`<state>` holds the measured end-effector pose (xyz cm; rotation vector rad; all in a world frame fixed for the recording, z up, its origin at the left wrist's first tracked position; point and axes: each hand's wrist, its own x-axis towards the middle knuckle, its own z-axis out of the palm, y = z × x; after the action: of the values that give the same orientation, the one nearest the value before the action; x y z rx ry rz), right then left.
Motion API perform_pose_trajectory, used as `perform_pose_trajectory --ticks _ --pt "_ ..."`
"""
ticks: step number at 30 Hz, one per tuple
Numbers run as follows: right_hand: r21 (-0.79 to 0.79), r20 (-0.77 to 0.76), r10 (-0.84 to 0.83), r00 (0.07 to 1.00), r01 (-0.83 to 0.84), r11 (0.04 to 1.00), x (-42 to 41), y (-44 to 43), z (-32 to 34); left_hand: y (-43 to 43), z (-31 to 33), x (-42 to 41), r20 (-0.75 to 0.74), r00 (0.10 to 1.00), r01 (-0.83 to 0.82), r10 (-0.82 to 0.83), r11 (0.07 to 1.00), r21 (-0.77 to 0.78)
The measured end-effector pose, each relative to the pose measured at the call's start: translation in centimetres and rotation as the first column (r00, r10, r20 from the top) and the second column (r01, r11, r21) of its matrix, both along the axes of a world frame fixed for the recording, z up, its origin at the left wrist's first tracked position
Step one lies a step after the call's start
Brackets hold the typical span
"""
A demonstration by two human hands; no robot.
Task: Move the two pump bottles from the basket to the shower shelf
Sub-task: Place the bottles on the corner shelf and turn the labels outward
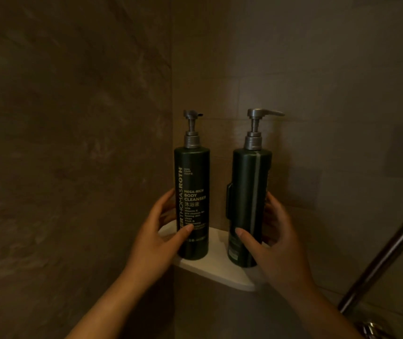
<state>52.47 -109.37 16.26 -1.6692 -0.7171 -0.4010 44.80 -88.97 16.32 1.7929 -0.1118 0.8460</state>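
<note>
With each hand (157, 231) (272, 241) clamped on a bottle (191, 204) (248, 206) at the shelf (220, 267) edge, careless release could tip either off.

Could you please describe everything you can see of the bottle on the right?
The right bottle is a tall dark green cylinder with a grey pump whose spout points right. Its label faces away, showing a pale seam. It stands upright on the white corner shelf, apart from the left bottle. The right hand cups its lower half.
</note>
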Motion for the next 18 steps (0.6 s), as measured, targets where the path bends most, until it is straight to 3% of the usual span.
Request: perform_pose_trajectory --ticks 13,18 --pt "0.018 0.002 -0.043 0.999 0.043 0.999 -0.3 1.4 -0.2 -0.4 -0.6 0.8 0.058 0.998 0.020 -0.021 0.999 0.026" --pt "0.062 -0.035 0.022 0.999 -0.020 0.998 -0.7 1.4 -0.4 -0.1 -0.6 0.8 0.039 0.999 0.019 -0.021 0.999 0.036"
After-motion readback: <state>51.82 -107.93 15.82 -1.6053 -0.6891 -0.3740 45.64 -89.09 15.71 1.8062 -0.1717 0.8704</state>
